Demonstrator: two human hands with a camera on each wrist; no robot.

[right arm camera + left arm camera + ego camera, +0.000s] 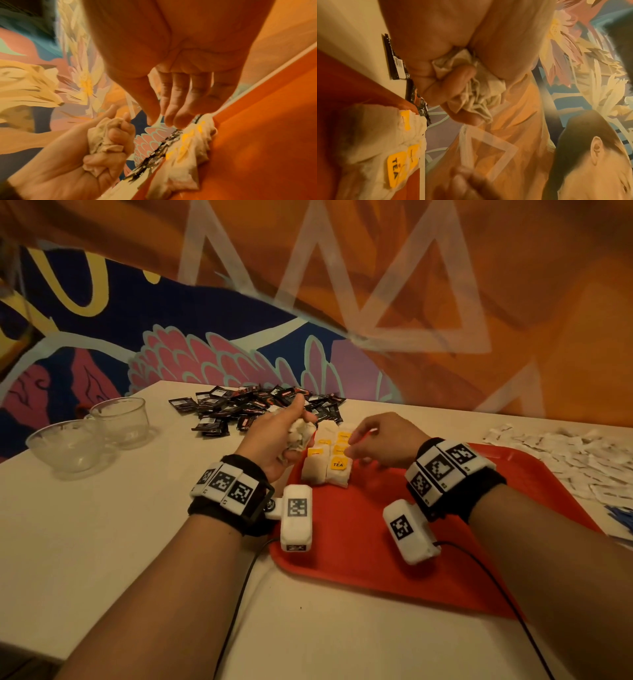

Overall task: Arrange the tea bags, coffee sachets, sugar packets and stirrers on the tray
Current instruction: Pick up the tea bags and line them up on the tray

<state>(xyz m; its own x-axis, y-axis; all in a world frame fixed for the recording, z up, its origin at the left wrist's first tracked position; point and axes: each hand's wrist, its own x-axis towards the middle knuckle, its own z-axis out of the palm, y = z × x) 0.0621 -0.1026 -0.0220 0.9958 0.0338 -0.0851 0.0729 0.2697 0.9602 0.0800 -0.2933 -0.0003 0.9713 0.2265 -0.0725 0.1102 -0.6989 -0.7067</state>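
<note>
**Tea bags going down in rows at the tray's far corner**

The tea bags (327, 463) you have already laid sit in overlapping rows at the centre of the head view, on the far left corner of the red tray (376, 559), their yellow tags up. Your left hand (274, 440) is clenched round a bunch of loose tea bags (298, 436), held just left of the rows and above the tray's edge. Your right hand (383, 443) hovers over the rows with fingers loosely extended and thumb close to the fingertips; whether it pinches a tag or string, you cannot tell from these views.

Beyond, the dark coffee sachets (253, 409) lie heaped on the worktop toward upper centre, the white sugar packets (565, 453) spread at the right edge, and two clear cups (92, 433) stand at left.

Watch the strings: bags crushed together in your fist probably tangle, so pulling one may drag out others. A fingertip brushing the laid rows could skew them, and the bags nearest the tray's rim could slide off.
</note>
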